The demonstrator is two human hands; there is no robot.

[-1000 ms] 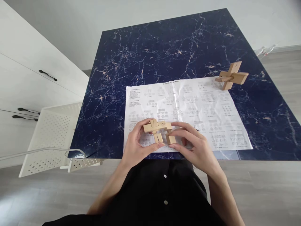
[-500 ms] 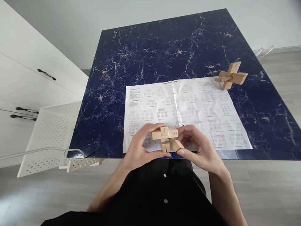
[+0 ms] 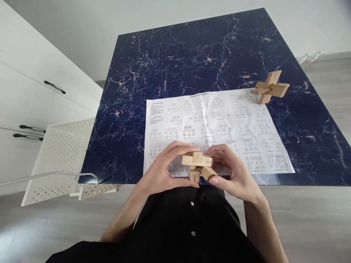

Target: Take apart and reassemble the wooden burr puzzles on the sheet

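Between my hands, above the near edge of the printed sheet (image 3: 175, 113), is a partly interlocked wooden burr puzzle (image 3: 197, 157) of several pale blocks. My left hand (image 3: 164, 168) grips it from the left, thumb under the lower block and fingers along the top. A slanted wooden block (image 3: 207, 173) sticks out at the puzzle's lower right. My right hand (image 3: 236, 171) has its thumb on that block's outer end, with the fingers curled behind; their tips are partly hidden. Small marks show on some block faces.
Another wooden cross-shaped puzzle (image 3: 270, 88) stands at the sheet's far right corner on the dark blue marbled table (image 3: 175, 65). A white perforated rack (image 3: 55, 157) with a pale cable is left of the table, beside white cabinets (image 3: 33, 80).
The wooden puzzle has shifted slightly right and toward me, and it has turned a little. My left fingers have moved right along its top. The right hand has barely moved.
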